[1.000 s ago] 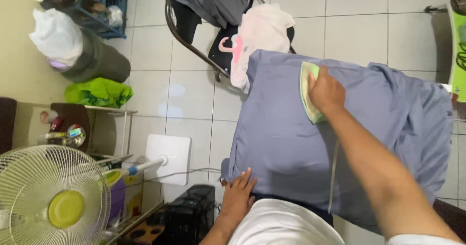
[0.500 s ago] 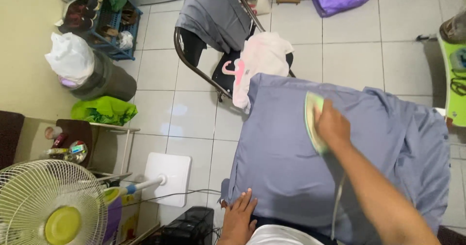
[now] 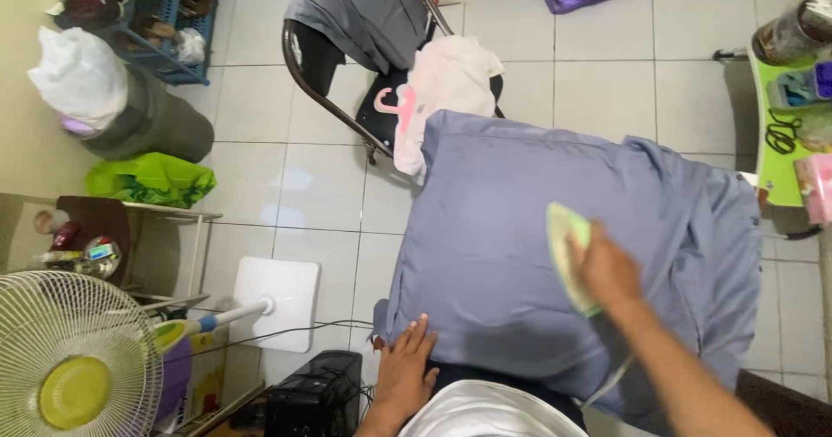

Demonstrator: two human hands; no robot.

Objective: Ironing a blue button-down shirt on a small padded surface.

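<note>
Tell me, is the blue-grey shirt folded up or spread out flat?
Spread out. The blue-grey shirt lies flat over the board, the left hand pressing its near edge while the right hand holds the green iron.

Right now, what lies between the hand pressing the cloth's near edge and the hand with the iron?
In the head view, only smooth blue-grey shirt fabric lies between the left hand and the right hand gripping the green iron.

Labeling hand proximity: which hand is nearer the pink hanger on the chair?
Left. The left hand lies flat on the near edge of the blue-grey cloth, below the pink hanger; the right hand grips the green iron, farther right.
</note>
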